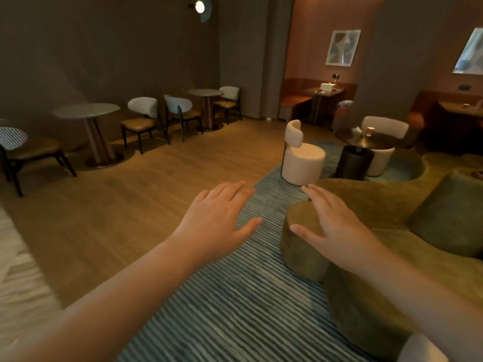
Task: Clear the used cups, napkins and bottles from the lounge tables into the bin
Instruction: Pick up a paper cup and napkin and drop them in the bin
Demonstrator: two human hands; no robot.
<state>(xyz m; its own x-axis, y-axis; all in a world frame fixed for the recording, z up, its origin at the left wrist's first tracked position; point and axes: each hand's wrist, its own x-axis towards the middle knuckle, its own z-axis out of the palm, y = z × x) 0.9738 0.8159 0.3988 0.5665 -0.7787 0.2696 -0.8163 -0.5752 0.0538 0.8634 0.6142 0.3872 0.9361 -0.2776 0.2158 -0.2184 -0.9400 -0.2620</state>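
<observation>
Your left hand [219,220] and right hand [334,226] reach forward flat and empty, presumably because the used cup [369,131] sits on the dark table [384,143], right of the frame's centre.

Both hands [217,218] [332,226] empty, fingers spread; cup [370,131] on far table [376,142]

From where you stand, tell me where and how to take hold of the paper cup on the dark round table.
Probably best: wrap the right hand round the side wall of the paper cup, about mid-height, coming from the near right. The cup stands upright on the dark round table, and a crumpled wad lies close on its left, so the right looks freer.
</observation>
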